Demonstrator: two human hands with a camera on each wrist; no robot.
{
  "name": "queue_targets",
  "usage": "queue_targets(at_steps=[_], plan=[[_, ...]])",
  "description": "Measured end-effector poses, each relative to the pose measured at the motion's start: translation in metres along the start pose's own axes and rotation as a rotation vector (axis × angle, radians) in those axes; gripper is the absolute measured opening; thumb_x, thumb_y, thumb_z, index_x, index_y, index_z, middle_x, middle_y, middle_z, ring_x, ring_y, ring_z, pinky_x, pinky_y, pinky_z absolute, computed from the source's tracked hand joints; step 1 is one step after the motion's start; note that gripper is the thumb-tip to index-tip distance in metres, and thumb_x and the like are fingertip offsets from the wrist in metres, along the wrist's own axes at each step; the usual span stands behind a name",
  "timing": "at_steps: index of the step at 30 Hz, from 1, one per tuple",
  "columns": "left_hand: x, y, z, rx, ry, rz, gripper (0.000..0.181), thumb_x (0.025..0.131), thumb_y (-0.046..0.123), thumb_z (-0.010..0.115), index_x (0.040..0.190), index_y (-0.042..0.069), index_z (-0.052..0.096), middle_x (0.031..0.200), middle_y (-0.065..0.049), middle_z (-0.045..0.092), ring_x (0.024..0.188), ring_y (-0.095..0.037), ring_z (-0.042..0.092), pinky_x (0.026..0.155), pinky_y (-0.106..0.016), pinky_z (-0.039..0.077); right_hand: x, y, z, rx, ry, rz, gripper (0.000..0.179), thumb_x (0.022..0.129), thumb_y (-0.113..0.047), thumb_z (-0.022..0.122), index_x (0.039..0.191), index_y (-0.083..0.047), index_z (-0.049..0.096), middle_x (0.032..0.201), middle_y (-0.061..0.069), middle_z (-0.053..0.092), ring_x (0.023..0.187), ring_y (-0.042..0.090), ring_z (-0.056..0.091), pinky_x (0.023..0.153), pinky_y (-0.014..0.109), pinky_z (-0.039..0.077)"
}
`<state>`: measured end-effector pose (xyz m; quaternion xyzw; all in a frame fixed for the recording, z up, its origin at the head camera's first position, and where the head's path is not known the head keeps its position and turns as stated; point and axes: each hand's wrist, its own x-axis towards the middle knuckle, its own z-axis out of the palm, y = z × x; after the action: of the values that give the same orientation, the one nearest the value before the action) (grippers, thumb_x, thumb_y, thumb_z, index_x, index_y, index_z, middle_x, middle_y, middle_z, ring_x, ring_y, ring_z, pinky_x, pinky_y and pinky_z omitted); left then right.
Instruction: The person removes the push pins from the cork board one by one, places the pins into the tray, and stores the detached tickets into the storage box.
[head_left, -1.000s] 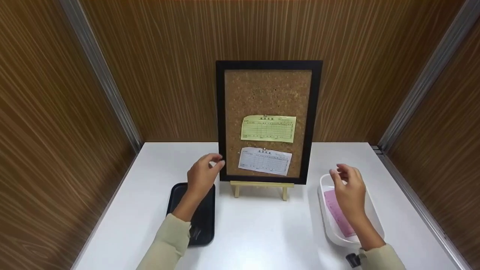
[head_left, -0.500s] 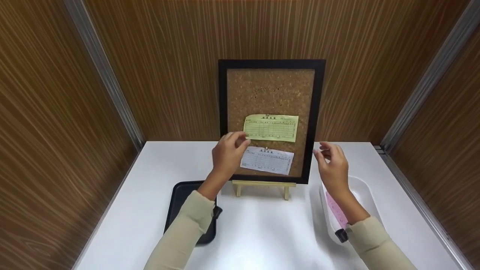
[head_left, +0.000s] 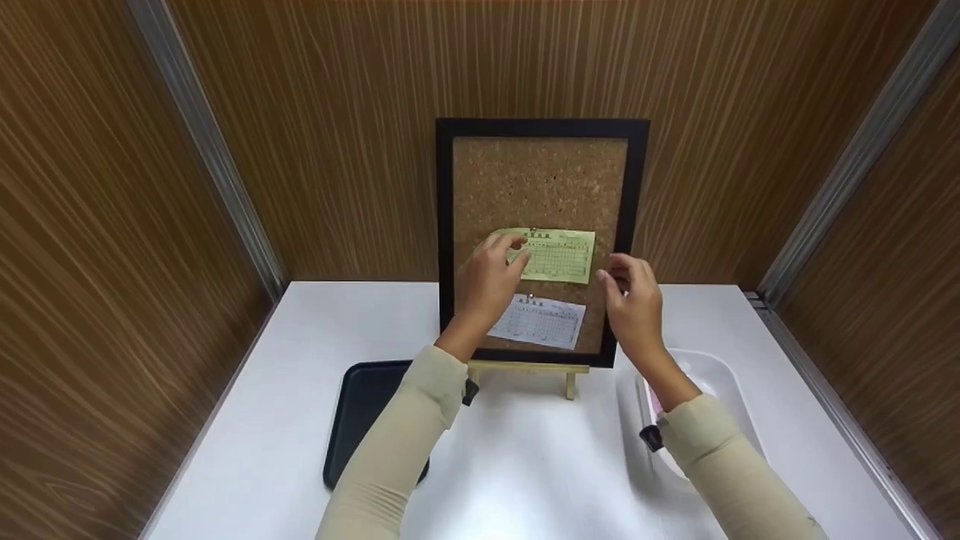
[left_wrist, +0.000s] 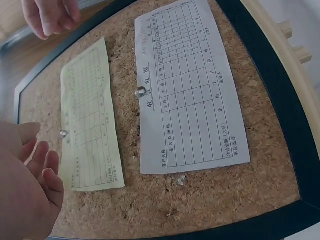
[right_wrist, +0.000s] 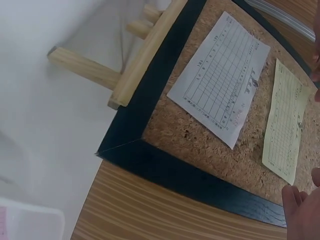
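Note:
A black-framed cork board (head_left: pixel 540 180) leans on a small wooden easel (head_left: pixel 532 368). Pinned to it are a yellow form slip (head_left: pixel 559 259) and, below, a white form slip (head_left: pixel 540 324). In the left wrist view, a clear pushpin (left_wrist: pixel 140 92) marks the white slip's top edge and another pushpin (left_wrist: pixel 63 134) the yellow one's. My left hand (head_left: pixel 491 277), fingers loosely bent with nothing between them, overlaps the yellow slip's left part in the head view. Near the board's right edge is my right hand (head_left: pixel 636 304), thumb and fingers apart and holding nothing.
On the white table (head_left: pixel 517 465), a black tray (head_left: pixel 364 397) lies at left, partly under my left sleeve. A white plastic tray (head_left: pixel 720 375) stands at right with a pink slip (head_left: pixel 655 405) inside, mostly hidden by my right arm. Wood-grain panels (head_left: pixel 360 150) enclose the space.
Both hands have risen from beside the board and closed in on it. My left hand moved up and right to the yellow slip; my right moved up and left from over the white tray.

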<state>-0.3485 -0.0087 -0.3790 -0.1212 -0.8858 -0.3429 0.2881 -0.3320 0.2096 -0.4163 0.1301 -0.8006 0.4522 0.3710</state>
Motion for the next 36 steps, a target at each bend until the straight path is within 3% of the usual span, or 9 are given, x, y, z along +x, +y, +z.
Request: queue_targets(at_steps=[4, 9, 15, 29, 36], plan=[[0.007, 0.002, 0.004, 0.033, 0.006, -0.021, 0.027, 0.099, 0.036, 0.064, 0.124, 0.028, 0.068, 0.124, 0.012, 0.066, 0.098, -0.008, 0.066, 0.071, -0.03, 0.05, 0.008, -0.003, 0.009, 0.007, -0.015, 0.02, 0.03, 0.098, -0.011, 0.065, 0.124, 0.003, 0.061, 0.115, 0.016, 0.061, 0.107, 0.023, 0.063, 0.092, 0.023, 0.05], [0.016, 0.003, 0.011, 0.008, 0.021, -0.031, 0.025, 0.099, 0.035, 0.064, 0.123, 0.027, 0.067, 0.125, 0.01, 0.065, 0.099, -0.01, 0.066, 0.077, -0.033, 0.051, 0.02, -0.004, 0.016, 0.027, -0.01, 0.054, 0.031, 0.098, -0.01, 0.065, 0.126, 0.003, 0.059, 0.117, 0.016, 0.059, 0.109, 0.023, 0.061, 0.095, 0.035, 0.051], [0.026, 0.005, 0.02, -0.033, 0.062, -0.026, 0.022, 0.098, 0.031, 0.067, 0.118, 0.024, 0.07, 0.12, 0.007, 0.067, 0.104, -0.011, 0.066, 0.082, -0.037, 0.05, 0.03, -0.003, 0.022, 0.067, 0.006, 0.093, 0.03, 0.098, -0.009, 0.064, 0.126, 0.001, 0.059, 0.118, 0.015, 0.057, 0.108, 0.021, 0.059, 0.095, 0.036, 0.05], [0.031, 0.005, 0.034, 0.057, 0.12, -0.039, 0.02, 0.097, 0.036, 0.067, 0.114, 0.026, 0.072, 0.113, 0.009, 0.069, 0.098, -0.009, 0.068, 0.075, -0.033, 0.053, 0.032, -0.005, 0.033, 0.183, 0.045, 0.179, 0.03, 0.097, -0.005, 0.065, 0.125, 0.002, 0.06, 0.119, 0.016, 0.057, 0.109, 0.023, 0.058, 0.094, 0.032, 0.047], [0.033, 0.006, 0.037, 0.05, 0.132, -0.066, 0.021, 0.097, 0.035, 0.068, 0.115, 0.025, 0.071, 0.116, 0.007, 0.067, 0.101, -0.01, 0.067, 0.075, -0.034, 0.052, 0.034, -0.007, 0.035, 0.246, 0.054, 0.213, 0.034, 0.097, -0.004, 0.064, 0.13, 0.001, 0.058, 0.12, 0.015, 0.054, 0.108, 0.023, 0.055, 0.092, 0.028, 0.045]])
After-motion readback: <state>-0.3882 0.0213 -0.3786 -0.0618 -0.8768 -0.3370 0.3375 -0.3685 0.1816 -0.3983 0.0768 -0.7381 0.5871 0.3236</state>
